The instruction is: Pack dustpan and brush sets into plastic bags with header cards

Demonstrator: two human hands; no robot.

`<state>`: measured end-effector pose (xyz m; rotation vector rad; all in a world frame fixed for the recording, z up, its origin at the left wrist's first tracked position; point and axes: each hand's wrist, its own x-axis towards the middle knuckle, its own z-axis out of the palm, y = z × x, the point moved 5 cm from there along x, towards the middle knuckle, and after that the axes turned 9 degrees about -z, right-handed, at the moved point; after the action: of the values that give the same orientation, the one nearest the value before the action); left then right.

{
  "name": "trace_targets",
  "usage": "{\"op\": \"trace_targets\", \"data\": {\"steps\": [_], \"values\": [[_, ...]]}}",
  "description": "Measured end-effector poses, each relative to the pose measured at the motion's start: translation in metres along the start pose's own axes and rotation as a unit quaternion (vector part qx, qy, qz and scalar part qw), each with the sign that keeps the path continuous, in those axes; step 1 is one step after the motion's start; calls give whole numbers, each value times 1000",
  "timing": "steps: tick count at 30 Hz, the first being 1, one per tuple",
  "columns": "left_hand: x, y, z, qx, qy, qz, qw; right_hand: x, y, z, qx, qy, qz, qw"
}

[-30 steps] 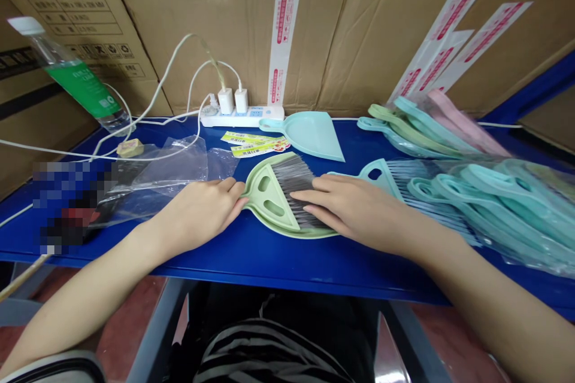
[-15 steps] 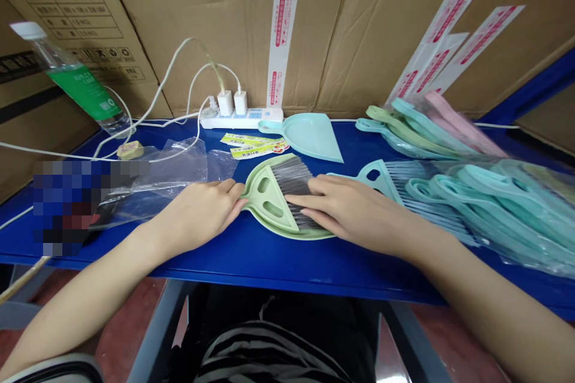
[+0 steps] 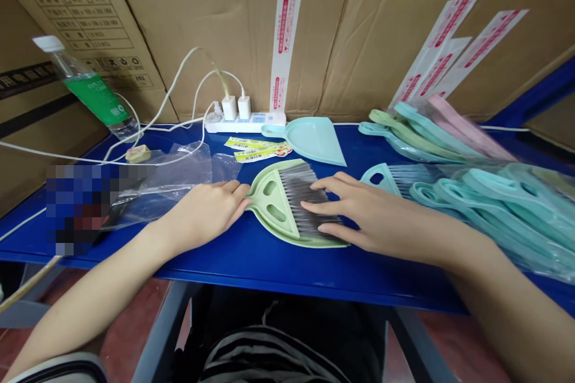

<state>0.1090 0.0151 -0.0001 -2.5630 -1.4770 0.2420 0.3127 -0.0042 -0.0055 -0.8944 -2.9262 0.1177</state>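
Note:
A green brush (image 3: 275, 203) with grey bristles lies on a green dustpan (image 3: 314, 244) near the middle of the blue table. My left hand (image 3: 220, 209) is closed round their handles at the left end. My right hand (image 3: 354, 206) has its fingers spread over the bristles, with the fingertips touching or just above them. A light blue dustpan (image 3: 314, 139) lies behind the green pair. A light blue brush (image 3: 381, 178) lies partly behind my right hand.
Bagged light blue sets (image 3: 485, 209) and more sets (image 3: 417, 137) in green, blue and pink lie at the right. A power strip (image 3: 269, 121), yellow labels (image 3: 258, 149), clear bags (image 3: 179, 173), cables and a bottle (image 3: 96, 96) are at the back and left.
My right hand has spread its fingers over the bristles and shifted slightly right. More of the bristles shows. My left hand keeps its hold, and the whole view has shifted a little.

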Motion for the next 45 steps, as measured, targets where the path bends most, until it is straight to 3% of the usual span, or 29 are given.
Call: {"op": "trace_targets", "data": {"steps": [3,9,16,19,23,25,30,36,41,45], "values": [[1,-1,0,-1,-2,1,1000,-4,4,0,2,-3,10,1000],[3,-5,0,-3,9,4,1000,3,-4,-13,12,49,-29,998],[4,-6,3,2,32,17,999,5,-11,-9,96,-12,-31,995],[4,-7,4,-4,32,17,999,4,-6,-11,105,15,-30,994],[3,-7,3,-9,41,20,999,1,22,-15,-2,119,64,991],[3,-7,2,-7,41,18,999,-1,38,-12,-88,136,127,978],[3,-6,2,0,17,3,1000,1,60,2,-154,60,177,970],[3,-6,1,-3,7,-6,1000,1,71,-4,-148,92,171,970],[3,-6,0,-7,8,-3,1000,3,76,-3,-160,34,214,963],[3,-7,0,-9,15,1,1000,-5,77,-13,-155,42,225,961]]}}
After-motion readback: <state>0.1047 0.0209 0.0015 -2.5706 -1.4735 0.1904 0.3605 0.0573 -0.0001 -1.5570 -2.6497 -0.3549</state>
